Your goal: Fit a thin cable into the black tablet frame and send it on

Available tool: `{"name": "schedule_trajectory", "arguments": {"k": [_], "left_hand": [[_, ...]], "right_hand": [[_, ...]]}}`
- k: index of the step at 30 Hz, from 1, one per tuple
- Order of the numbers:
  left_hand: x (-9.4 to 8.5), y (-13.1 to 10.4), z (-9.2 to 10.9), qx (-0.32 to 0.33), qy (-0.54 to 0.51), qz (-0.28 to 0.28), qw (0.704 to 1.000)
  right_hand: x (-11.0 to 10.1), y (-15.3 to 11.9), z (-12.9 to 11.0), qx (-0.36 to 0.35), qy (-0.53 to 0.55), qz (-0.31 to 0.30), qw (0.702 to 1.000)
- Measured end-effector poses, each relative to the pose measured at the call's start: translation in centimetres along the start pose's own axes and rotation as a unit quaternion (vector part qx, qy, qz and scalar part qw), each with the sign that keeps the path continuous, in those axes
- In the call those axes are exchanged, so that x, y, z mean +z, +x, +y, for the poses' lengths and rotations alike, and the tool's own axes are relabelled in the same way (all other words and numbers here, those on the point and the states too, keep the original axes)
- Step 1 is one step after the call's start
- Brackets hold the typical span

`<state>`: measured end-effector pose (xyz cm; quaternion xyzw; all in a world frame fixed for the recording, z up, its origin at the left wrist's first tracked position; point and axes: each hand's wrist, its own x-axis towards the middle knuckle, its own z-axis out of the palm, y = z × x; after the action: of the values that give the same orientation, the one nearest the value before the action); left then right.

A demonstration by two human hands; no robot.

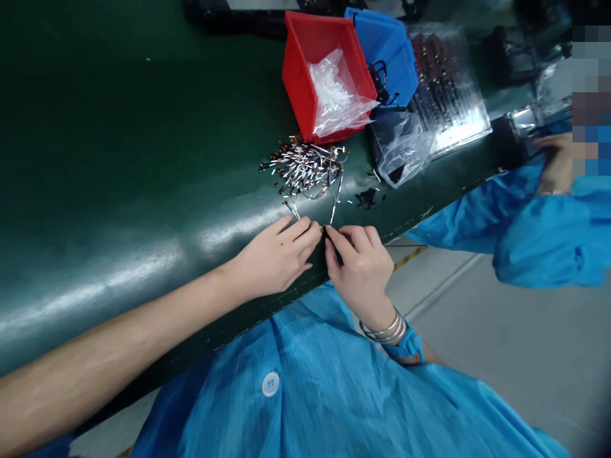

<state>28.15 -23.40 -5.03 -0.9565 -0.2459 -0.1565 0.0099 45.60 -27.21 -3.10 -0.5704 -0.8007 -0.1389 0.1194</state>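
Note:
At the table's near edge my left hand (281,254) and my right hand (361,270) meet, fingertips almost touching. Each is closed in a pinch on a thin cable (333,213) that carries white sleeving and tiny dark and gold ends. The exact part between the fingertips is too small to make out. Just beyond them lies a tangled pile of similar short cables (305,166). A little heap of small black pieces (366,198) sits to the right of the pile.
Behind the pile stands a red bin (298,76) with a plastic bag of small white tubes (329,89). A blue bin (401,57), a clear bag (403,143) and a clear tray (470,108) of parts are to the right. A co-worker's blue sleeve (539,235) reaches in at right.

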Motion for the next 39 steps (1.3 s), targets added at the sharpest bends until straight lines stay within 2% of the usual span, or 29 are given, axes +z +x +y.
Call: {"name": "schedule_trajectory", "arguments": {"k": [4, 7, 10, 13, 16, 19, 24, 33, 39], "left_hand": [[-0.1, 0.1, 0.0, -0.005, -0.004, 0.000, 1.000], [-0.1, 0.2, 0.0, -0.008, -0.003, 0.000, 1.000], [-0.1, 0.2, 0.0, -0.007, 0.000, -0.007, 1.000], [-0.2, 0.2, -0.1, -0.006, -0.002, -0.012, 1.000], [-0.2, 0.1, 0.0, -0.008, -0.006, -0.016, 1.000], [-0.2, 0.1, 0.0, -0.008, -0.006, -0.018, 1.000], [-0.3, 0.2, 0.0, -0.008, -0.008, -0.016, 1.000], [-0.1, 0.2, 0.0, -0.007, -0.008, -0.018, 1.000], [-0.2, 0.2, -0.1, -0.008, -0.012, -0.026, 1.000]], "right_hand": [[-0.6, 0.7, -0.1, -0.047, -0.048, -0.046, 0.997], [-0.5, 0.4, -0.3, -0.045, -0.034, -0.049, 0.997], [-0.1, -0.3, -0.2, 0.008, 0.059, -0.019, 0.998], [0.4, -1.0, 0.4, 0.083, 0.165, 0.022, 0.983], [0.8, -1.4, 1.0, 0.127, 0.191, 0.062, 0.971], [1.1, -1.5, 1.2, 0.114, 0.184, 0.077, 0.973], [1.6, -1.4, 1.1, 0.077, 0.183, 0.063, 0.978], [1.7, -1.5, 0.3, 0.069, 0.172, 0.067, 0.980], [1.2, -1.2, 0.4, 0.075, 0.144, 0.040, 0.986]]}}
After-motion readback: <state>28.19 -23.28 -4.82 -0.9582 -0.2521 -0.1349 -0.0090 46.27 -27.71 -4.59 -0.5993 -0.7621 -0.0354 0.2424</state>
